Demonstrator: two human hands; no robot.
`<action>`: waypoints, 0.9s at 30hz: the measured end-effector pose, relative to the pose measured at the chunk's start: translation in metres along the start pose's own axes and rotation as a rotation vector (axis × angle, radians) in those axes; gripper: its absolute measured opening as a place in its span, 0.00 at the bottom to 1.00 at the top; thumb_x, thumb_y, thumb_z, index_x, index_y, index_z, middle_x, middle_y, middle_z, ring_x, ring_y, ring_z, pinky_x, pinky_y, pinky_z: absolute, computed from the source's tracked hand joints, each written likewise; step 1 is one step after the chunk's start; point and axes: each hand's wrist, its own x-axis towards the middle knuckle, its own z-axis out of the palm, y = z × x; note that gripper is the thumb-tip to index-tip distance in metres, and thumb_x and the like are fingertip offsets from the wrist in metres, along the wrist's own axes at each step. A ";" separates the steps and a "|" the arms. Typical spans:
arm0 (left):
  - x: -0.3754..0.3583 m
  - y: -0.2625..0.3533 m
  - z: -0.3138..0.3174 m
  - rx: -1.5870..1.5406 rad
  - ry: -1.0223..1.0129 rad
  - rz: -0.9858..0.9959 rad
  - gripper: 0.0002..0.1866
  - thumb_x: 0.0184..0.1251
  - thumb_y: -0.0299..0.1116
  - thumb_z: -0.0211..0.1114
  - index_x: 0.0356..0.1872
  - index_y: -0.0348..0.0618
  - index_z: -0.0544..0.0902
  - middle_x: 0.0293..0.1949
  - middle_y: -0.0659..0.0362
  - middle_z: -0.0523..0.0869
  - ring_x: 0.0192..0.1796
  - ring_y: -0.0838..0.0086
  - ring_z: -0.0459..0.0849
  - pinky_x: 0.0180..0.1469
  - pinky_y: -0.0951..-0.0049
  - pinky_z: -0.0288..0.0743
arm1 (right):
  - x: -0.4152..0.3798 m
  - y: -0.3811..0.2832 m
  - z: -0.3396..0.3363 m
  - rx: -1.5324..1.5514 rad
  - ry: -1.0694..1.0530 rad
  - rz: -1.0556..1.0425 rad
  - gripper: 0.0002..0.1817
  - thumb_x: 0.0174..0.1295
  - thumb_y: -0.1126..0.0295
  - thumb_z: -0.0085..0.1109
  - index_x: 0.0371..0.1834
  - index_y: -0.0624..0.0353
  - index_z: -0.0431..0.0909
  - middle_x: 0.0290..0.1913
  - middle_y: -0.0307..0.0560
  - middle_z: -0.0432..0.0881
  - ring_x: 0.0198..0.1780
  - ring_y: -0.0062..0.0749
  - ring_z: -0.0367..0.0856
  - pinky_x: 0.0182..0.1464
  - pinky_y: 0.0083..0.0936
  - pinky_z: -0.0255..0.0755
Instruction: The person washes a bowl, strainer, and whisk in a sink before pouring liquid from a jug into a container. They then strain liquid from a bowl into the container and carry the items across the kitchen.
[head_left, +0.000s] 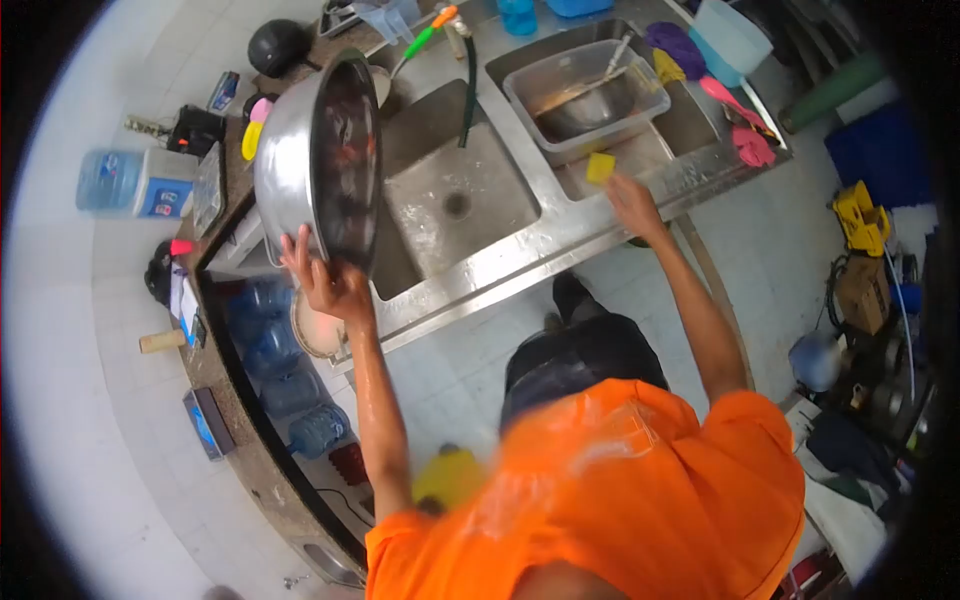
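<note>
My left hand point(332, 285) grips the rim of a large metal bowl point(285, 165), fingers on its outer wall. The bowl is tipped on its side at the left end of the sink, its mouth turned toward the left basin point(455, 175). My right hand point(632, 208) is closed on a small yellow sponge point(600, 168) at the front edge of the right basin. Just beyond the sponge, a clear plastic tub point(650, 100) sits in that basin, with a smaller metal bowl point(595, 108) and a long-handled utensil inside.
A dark hose point(469, 100) hangs over the left basin. Purple cloth point(675, 50), a pale blue container point(730, 40) and pink gloves point(750, 145) lie at the sink's right end. A counter point(255, 460) runs along the left, with large water bottles point(320, 430) beneath it.
</note>
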 end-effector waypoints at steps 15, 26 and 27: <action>-0.060 -0.011 -0.007 0.101 0.151 -0.851 0.21 0.47 0.31 0.64 0.45 0.33 0.80 0.36 0.47 0.84 0.35 0.59 0.82 0.41 0.59 0.75 | -0.862 0.026 -0.014 -0.208 0.214 1.917 0.06 0.57 0.70 0.55 0.34 0.54 0.80 0.27 0.43 0.82 0.21 0.30 0.81 0.18 0.29 0.74; -0.074 0.366 0.091 -0.714 -0.343 -0.799 0.19 0.36 0.22 0.56 0.37 0.34 0.75 0.32 0.54 0.75 0.34 0.66 0.74 0.39 0.66 0.71 | -0.742 0.113 -0.150 -0.128 0.200 1.238 0.10 0.59 0.64 0.51 0.38 0.55 0.80 0.37 0.48 0.83 0.37 0.42 0.82 0.41 0.34 0.75; -0.070 0.422 0.105 -0.797 -0.382 -0.945 0.19 0.37 0.21 0.55 0.39 0.34 0.75 0.33 0.55 0.76 0.35 0.66 0.73 0.40 0.67 0.71 | -0.735 0.126 -0.177 -0.134 0.342 1.262 0.07 0.57 0.67 0.54 0.35 0.55 0.80 0.36 0.47 0.83 0.36 0.40 0.81 0.40 0.31 0.75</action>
